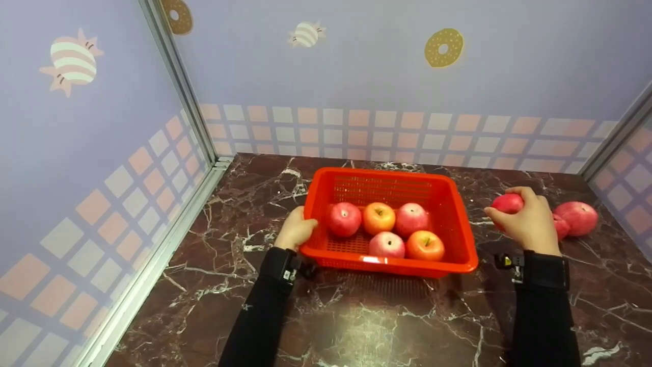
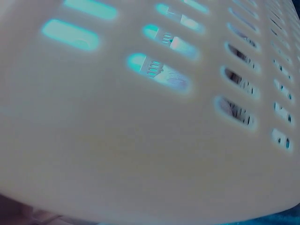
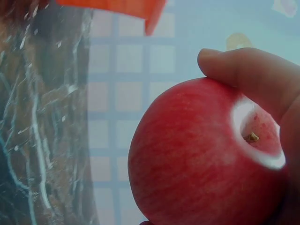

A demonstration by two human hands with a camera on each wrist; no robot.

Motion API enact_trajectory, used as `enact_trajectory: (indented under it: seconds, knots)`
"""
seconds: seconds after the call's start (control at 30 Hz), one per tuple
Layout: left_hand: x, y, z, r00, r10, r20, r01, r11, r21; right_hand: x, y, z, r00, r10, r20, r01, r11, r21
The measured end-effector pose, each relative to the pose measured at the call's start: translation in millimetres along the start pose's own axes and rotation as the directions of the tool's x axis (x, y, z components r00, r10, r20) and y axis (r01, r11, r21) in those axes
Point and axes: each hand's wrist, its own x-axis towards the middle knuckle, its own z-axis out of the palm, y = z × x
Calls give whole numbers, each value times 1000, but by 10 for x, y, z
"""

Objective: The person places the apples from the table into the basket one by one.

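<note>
A red plastic basket with slotted walls stands on the marble-patterned table. My left hand grips its left rim, thumb over the edge and the other fingers out of sight behind the wall. The basket's slotted wall fills the left wrist view, its colour washed out. Inside lie several apples, among them a red apple and a yellow-orange apple. To the right of the basket, my right hand holds a red apple between thumb and fingers, its stem end facing the palm.
More red apples sit on the table just right of my right hand, partly hidden by it. A patterned back wall and a left side panel with a metal edge bound the table.
</note>
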Motion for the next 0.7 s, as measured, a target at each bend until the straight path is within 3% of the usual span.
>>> enact_trajectory:
  seconds: [0.4, 0.7]
  knots:
    - [0, 16, -7, 1000, -8, 14, 8, 1000, -9, -173, -458, 1, 987, -148, -57, 149, 989, -2]
    - [-12, 29, -18, 1000, -3, -6, 4, 999, 43, -320, -768, 116, 963, -270, -18, 270, 961, 52]
